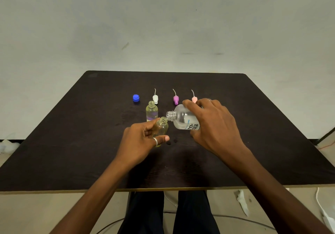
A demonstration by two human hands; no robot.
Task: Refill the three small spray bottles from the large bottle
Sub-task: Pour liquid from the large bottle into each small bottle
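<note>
At the centre of the dark table (72, 134), my right hand (213, 123) grips the large bottle (183, 118) with fingers curled over its body. The bottle is tipped sideways, its open neck just beside the mouth of a small bottle (161, 127). My left hand (141, 139) holds that bottle tilted, pinched between thumb and fingers. Just beyond, a second small bottle (151, 111) stands upright and uncapped. Far row, left to right: blue cap (136, 98), white spray head (155, 98), purple spray head (175, 99), pink spray head (194, 99).
</note>
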